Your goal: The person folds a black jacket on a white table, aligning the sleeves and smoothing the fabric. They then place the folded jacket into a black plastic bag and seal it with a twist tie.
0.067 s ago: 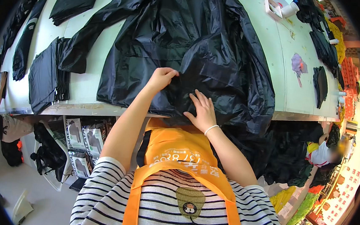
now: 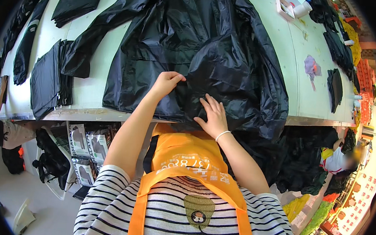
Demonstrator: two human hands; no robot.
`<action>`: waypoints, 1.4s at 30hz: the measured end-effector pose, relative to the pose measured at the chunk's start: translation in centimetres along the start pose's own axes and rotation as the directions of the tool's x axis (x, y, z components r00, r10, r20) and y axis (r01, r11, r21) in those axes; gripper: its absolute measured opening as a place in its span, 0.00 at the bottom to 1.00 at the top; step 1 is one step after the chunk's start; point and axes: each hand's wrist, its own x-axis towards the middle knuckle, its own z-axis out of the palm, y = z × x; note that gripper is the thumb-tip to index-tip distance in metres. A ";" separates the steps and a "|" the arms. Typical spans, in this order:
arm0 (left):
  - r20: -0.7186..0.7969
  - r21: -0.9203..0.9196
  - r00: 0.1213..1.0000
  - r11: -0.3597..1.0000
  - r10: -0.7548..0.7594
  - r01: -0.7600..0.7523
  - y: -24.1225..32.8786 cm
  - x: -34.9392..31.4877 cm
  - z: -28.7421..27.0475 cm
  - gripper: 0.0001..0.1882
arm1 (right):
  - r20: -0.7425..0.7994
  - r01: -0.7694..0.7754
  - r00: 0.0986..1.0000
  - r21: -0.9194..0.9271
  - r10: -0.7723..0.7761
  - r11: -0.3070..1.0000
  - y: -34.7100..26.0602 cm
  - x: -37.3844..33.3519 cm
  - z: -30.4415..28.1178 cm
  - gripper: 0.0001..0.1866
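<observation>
Spread over the table in front of me lies a shiny black jacket (image 2: 163, 40), its front upward and its lower hem along the near table edge. My left hand (image 2: 169, 83) pinches the jacket's front edge near the middle, thumb and forefinger together. To the right and a little nearer, my right hand (image 2: 213, 115) rests on the lower front panel with its fingers spread. The left sleeve stretches out toward folded black garments; the right one runs down the jacket's side. The far top of the jacket is cut off by the picture's edge.
A white table (image 2: 88, 96) bears folded black garments (image 2: 47, 77) at left, with another folded stack (image 2: 78, 3) farther back. At right are a pink box (image 2: 284, 10), a white cup (image 2: 302, 10) and a purple cloth piece (image 2: 310, 65). Packaged goods (image 2: 80, 140) stand below left. Other people work at both sides.
The jacket's lower part and my right hand have shifted very slightly to the right. My left hand keeps its pinch in nearly the same place.
</observation>
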 end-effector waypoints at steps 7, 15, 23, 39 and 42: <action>-0.187 -0.153 0.980 0.983 0.067 -0.096 -0.3 -1.1 1.2 0.11 | 0.011 0.045 0.999 -0.038 -0.045 0.998 1.9 -0.8 -0.4 0.36; -0.207 -0.573 0.978 0.810 0.003 -0.124 1.7 0.6 3.4 0.11 | 0.008 0.054 0.999 -0.063 -0.054 0.997 1.8 -1.1 -0.6 0.36; -0.249 -0.141 0.940 0.951 0.234 -0.274 2.2 2.1 1.7 0.10 | 0.002 0.052 0.999 -0.089 -0.052 0.995 2.1 -1.6 -0.7 0.36; -0.207 0.975 0.909 -0.003 -0.361 0.221 -8.4 -24.4 -1.8 0.29 | -0.082 -0.164 0.983 0.022 0.165 0.986 -2.7 0.6 0.9 0.38; -0.073 0.690 0.928 0.654 -0.366 0.312 -7.8 -23.4 -1.4 0.27 | -0.174 -0.076 0.981 0.049 0.083 0.996 -1.6 1.3 1.5 0.25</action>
